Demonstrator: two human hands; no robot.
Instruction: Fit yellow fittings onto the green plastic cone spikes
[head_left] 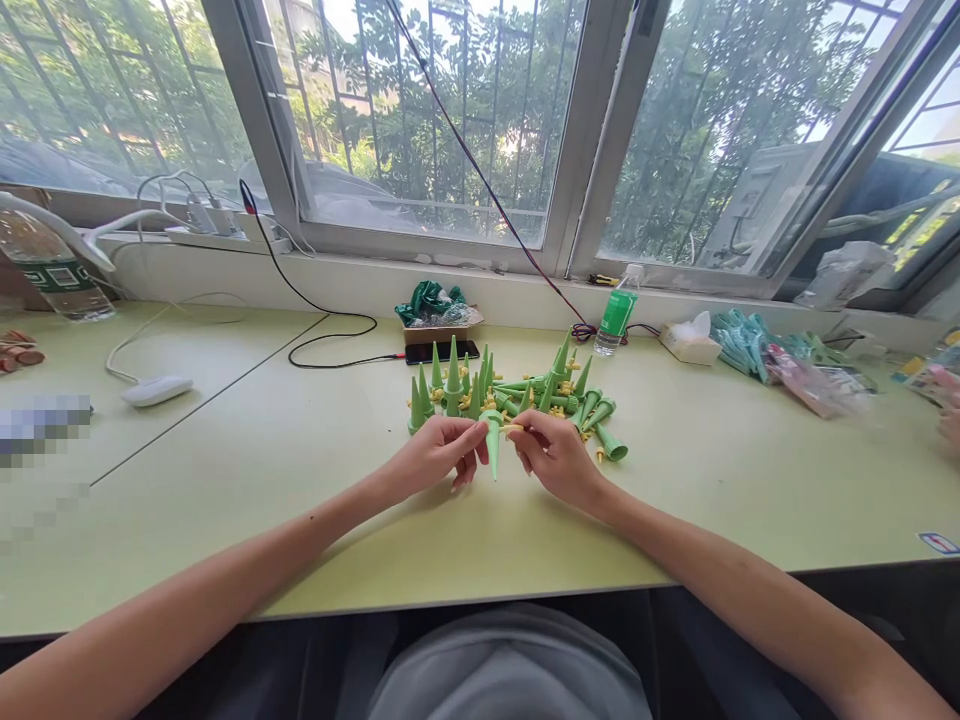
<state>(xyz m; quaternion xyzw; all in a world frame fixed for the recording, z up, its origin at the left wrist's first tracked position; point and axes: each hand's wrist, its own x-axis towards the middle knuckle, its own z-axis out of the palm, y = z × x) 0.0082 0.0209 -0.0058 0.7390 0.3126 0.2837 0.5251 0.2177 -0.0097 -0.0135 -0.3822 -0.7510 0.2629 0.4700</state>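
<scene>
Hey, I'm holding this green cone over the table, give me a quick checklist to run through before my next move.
1. Grip: left hand pinches the green cone near its wide top: ok.
2. Direction: cone hangs tip down over the table: ok.
3. Fit: yellow piece at the right hand fingertips, against the cone's top; fully seated: cannot tell.
4. Supply: pile of cones right behind both hands, some upright, some lying: ok.
5. Clutter: phone and bottle sit beyond the pile, apart from the hands: ok.
</scene>
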